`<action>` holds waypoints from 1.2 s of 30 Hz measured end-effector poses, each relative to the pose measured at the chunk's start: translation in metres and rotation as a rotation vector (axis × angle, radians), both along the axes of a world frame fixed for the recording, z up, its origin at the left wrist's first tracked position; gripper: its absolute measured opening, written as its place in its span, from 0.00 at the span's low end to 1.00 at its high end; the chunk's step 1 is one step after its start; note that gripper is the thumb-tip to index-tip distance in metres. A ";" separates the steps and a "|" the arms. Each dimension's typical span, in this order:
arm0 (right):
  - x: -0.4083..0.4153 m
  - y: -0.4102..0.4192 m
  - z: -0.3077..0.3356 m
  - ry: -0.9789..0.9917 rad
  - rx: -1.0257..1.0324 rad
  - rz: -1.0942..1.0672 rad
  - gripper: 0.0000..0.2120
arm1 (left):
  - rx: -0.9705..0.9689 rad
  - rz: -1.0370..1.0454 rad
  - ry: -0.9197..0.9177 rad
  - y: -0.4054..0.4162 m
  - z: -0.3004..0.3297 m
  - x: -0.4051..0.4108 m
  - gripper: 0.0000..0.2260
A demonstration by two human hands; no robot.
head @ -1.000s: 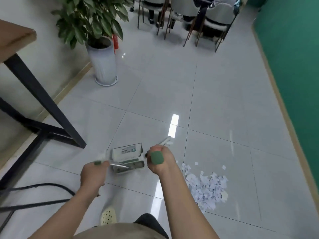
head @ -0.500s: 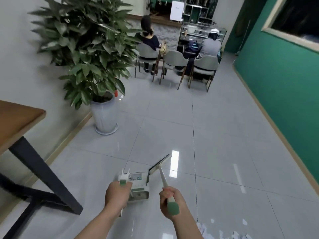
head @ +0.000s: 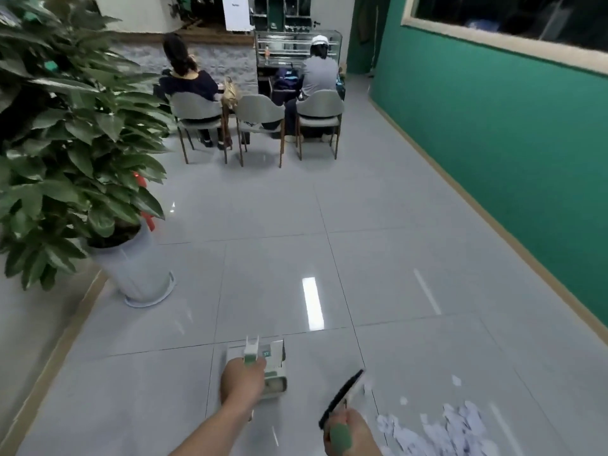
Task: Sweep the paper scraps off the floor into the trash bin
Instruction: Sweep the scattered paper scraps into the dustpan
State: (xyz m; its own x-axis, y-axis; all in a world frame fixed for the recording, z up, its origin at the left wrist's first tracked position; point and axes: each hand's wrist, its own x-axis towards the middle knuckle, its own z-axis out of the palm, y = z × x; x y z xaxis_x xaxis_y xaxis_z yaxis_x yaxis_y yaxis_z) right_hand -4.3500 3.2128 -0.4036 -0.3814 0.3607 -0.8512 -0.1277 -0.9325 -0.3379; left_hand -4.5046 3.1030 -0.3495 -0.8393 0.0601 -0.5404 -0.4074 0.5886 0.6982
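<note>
Grey floor [head: 378, 258] | left hand [head: 242, 380] grips dustpan [head: 274, 373] — right hand [head: 350, 431] grips broom [head: 342, 394]

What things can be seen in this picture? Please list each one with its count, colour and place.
paper scraps: a pile, white, on the floor at lower right
dustpan: one, white and green, low at centre, left of the scraps
broom: one, black head, green handle end, between dustpan and scraps
plant: one, green leaves, left side
pot: one, grey, under the plant by the left wall
chairs: three, grey, in a row at the far end
seated people: two, backs turned, on the outer chairs
wall: one, green, right side
floor: grey tiles, glossy
left hand: holds the dustpan handle
right hand: holds the broom handle
</note>
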 end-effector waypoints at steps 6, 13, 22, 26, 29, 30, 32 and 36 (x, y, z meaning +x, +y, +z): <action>0.014 0.010 0.029 -0.251 -0.061 0.056 0.13 | -0.001 -0.240 -0.020 0.054 -0.016 -0.007 0.09; -0.004 0.030 0.069 -0.056 -0.077 -0.356 0.19 | 0.064 -0.522 -0.036 0.096 -0.018 -0.020 0.08; -0.055 0.009 0.077 0.203 -0.140 -0.657 0.12 | 0.189 -0.744 -0.089 0.097 -0.013 -0.054 0.12; -0.061 0.001 0.071 0.202 -0.140 -0.657 0.09 | 0.154 -0.796 -0.085 0.090 -0.021 -0.078 0.13; -0.049 -0.006 0.058 0.120 -0.152 -0.628 0.08 | 0.089 -0.859 -0.089 0.075 -0.030 -0.086 0.19; -0.041 -0.006 0.054 0.102 -0.155 -0.606 0.09 | 0.060 -0.891 -0.083 0.071 -0.032 -0.088 0.22; -0.020 -0.004 0.047 0.039 -0.148 -0.553 0.09 | 0.005 -0.974 -0.044 0.067 -0.034 -0.088 0.26; 0.021 -0.001 0.034 -0.247 -0.052 -0.331 0.09 | -0.096 -1.195 0.060 0.071 -0.047 -0.090 0.29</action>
State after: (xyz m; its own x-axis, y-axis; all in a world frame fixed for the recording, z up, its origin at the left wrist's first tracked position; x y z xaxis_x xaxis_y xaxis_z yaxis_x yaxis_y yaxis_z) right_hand -4.3286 3.2121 -0.3696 -0.0339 0.3837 -0.9228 -0.3442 -0.8714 -0.3497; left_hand -4.5947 3.1740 -0.3961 -0.3043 0.7798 -0.5472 0.4634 0.6230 0.6301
